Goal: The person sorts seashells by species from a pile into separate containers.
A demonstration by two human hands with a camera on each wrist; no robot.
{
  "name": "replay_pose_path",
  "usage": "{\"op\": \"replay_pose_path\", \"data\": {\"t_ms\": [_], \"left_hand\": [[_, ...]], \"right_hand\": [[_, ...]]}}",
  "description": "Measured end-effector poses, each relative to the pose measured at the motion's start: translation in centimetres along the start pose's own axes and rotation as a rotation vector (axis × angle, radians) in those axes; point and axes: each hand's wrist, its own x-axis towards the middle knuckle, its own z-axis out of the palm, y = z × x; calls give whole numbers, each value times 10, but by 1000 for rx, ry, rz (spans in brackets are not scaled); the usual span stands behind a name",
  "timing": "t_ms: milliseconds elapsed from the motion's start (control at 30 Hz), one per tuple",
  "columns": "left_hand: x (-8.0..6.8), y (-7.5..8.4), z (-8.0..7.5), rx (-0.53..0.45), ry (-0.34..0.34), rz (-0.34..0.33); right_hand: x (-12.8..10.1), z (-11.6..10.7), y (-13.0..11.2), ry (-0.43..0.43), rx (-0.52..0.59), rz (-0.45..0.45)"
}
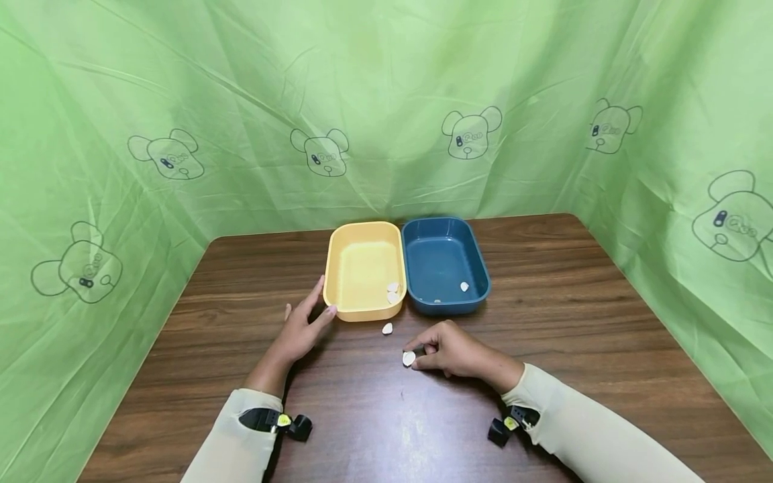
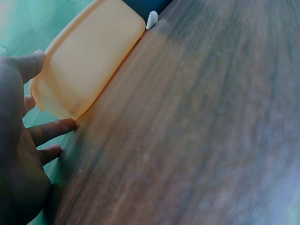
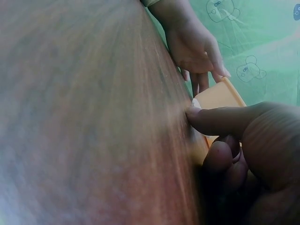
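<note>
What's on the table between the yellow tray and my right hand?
One loose white piece lies between the yellow tray and the right hand, shown in the head view.

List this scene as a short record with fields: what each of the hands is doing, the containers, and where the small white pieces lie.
left hand: open, fingers against the near left corner of the yellow tub
right hand: fingertips pinch a white piece on the table
blue tub: right of the yellow tub, side by side
pieces in yellow tub: at its near right corner
piece in blue tub: one, near the front
loose piece: on the table, just in front of the yellow tub
</note>
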Motion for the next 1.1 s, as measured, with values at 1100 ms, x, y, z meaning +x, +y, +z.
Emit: {"op": "replay_pose_path", "data": {"t_ms": [1100], "left_hand": [[0,-3,0,10,6,-2]], "right_hand": [[3,3,-4,172,114,-87]]}}
